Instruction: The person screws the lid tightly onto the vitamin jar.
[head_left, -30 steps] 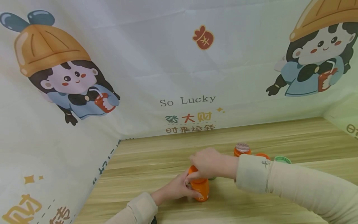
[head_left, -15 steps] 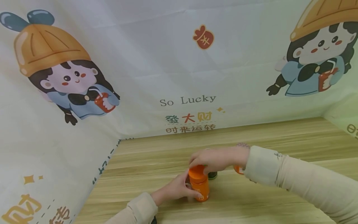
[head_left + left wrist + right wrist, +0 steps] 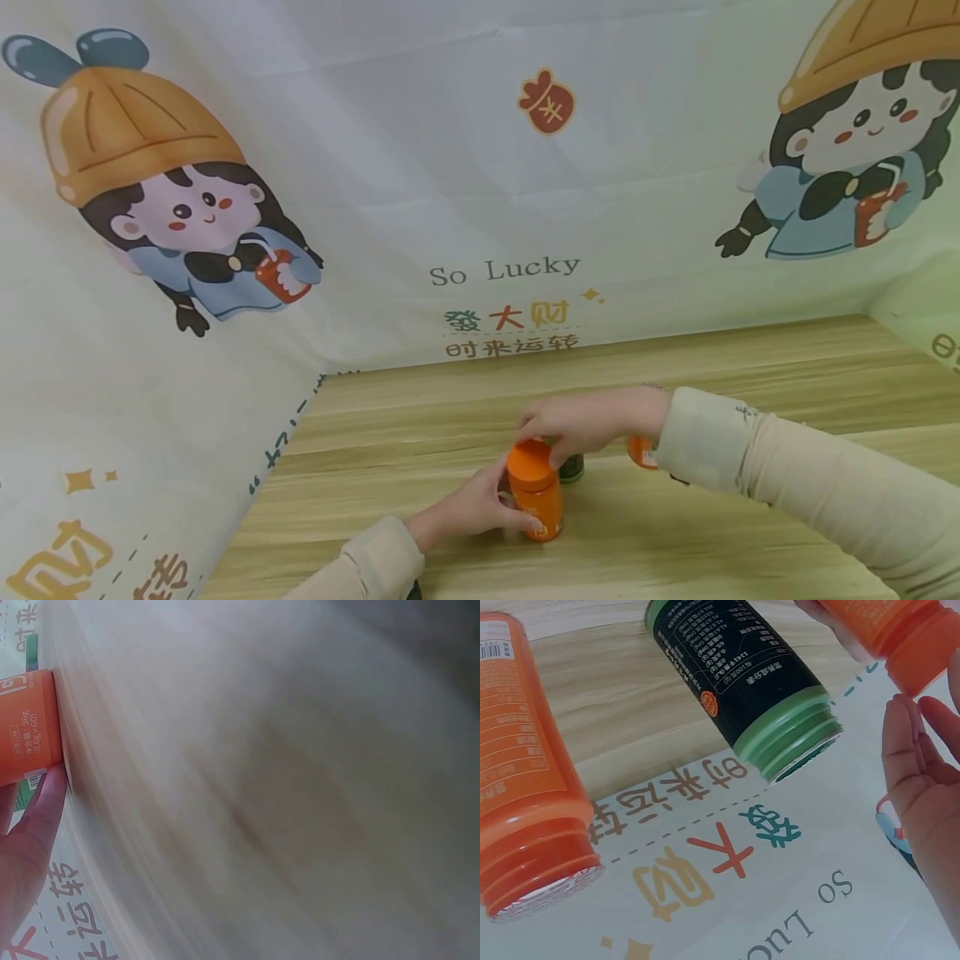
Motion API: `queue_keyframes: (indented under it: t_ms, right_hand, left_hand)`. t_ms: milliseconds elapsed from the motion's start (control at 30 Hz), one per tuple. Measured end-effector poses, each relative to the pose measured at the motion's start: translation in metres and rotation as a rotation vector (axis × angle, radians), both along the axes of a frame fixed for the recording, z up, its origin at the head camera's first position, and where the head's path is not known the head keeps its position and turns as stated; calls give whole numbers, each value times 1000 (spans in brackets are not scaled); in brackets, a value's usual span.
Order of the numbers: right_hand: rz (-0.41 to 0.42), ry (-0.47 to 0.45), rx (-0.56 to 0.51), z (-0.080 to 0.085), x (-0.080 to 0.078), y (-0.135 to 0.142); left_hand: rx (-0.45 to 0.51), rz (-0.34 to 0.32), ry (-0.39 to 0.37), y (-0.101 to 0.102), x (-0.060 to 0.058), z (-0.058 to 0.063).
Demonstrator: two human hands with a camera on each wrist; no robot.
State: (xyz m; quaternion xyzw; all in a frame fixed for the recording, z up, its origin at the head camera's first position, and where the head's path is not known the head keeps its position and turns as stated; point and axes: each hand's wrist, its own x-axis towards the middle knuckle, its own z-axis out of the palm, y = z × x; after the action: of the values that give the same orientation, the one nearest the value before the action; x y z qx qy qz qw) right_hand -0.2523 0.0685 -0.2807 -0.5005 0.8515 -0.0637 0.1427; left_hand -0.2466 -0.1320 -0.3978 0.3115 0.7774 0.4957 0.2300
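backdrop: pale cloth point(image 3: 375, 167) rises behind your work, printed with two cartoon children in orange hats and the words "so lucky" above chinese lettering.
worktop: wood-grained worktop point(image 3: 427, 417) fills the lower middle of the frame.
held bottle: orange bottle point(image 3: 544, 510) stands upright at the lower centre of your head view; your left wrist view catches it cut off at the left edge.
orange lid: orange lid point(image 3: 532, 468) sits on top of that bottle.
left hand: your left hand point(image 3: 480, 504) grips the bottle's body, thumb across the front.
right hand: your right hand point(image 3: 577, 423) pinches the lid from above, thumb at its right side.
dark bottle: black-and-green bottle point(image 3: 739, 675), lidless, top centre of your right wrist view, its threaded neck bare.
second orange bottle: another orange bottle point(image 3: 525, 750), also lidless, a patterned seal over its mouth, left edge of that view.
sleeves: your right sleeve point(image 3: 810, 483), cream, crosses the lower right.
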Motion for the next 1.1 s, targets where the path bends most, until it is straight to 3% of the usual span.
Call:
queue_keyframes:
  t_ms: [333, 667, 800, 967, 1100]
  right_hand:
    - [-61, 19, 22, -2, 0, 2]
    - [-192, 149, 65, -6, 5, -2]
    - [-229, 115, 60, -5, 5, -1]
    - [-166, -13, 24, -2, 2, 3]
    - [-71, -43, 2, -2, 1, 5]
  left_hand:
    - [32, 3, 13, 1, 1, -1]
    - [26, 5, -5, 1, 2, 0]
    - [19, 6, -5, 1, 2, 1]
    - [26, 1, 4, 1, 0, 0]
    - [23, 3, 17, 1, 0, 0]
